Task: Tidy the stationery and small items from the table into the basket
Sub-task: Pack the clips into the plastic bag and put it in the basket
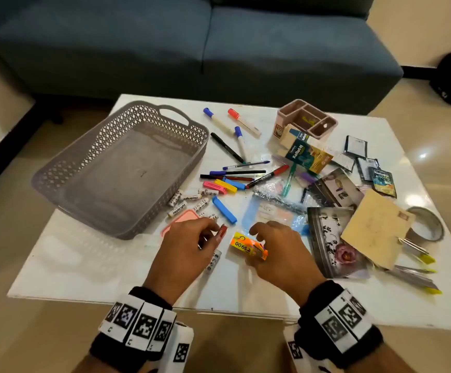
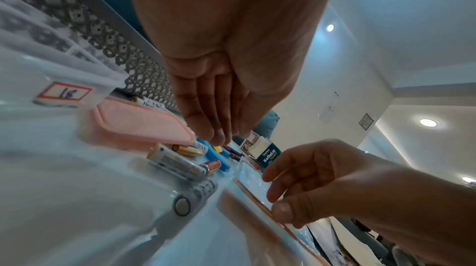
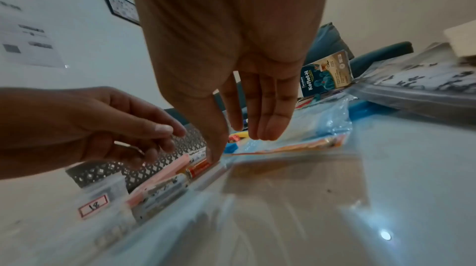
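Head view: grey lattice basket (image 1: 119, 168) sits on the white bench (image 1: 89, 267) at left, nothing inside it. Just right of it lie white batteries (image 1: 189, 201), one reading "Heybright", beside a pink flat case (image 1: 177, 224) and a blue clip (image 1: 224, 210). Pens and markers (image 1: 235, 154) are scattered past them. A green "Koflet-H" packet (image 1: 303, 154) leans against a pink divided organiser (image 1: 307, 121) holding small bits too small to tell. An orange-yellow tag (image 1: 248, 246) reads "5900". Photo cards, sachets, a brown envelope (image 1: 377, 228) and a tape roll (image 1: 426, 223) lie at right.

Left hand (image 1: 189, 251) hovers low over the batteries, fingers curled, tips near a red-brown battery (image 1: 222, 230); cannot tell if it grips it. Right hand (image 1: 280, 251) is palm down, thumb and fingers curled round the orange-yellow tag. In the right wrist view a label reads "18" (image 3: 94, 206).
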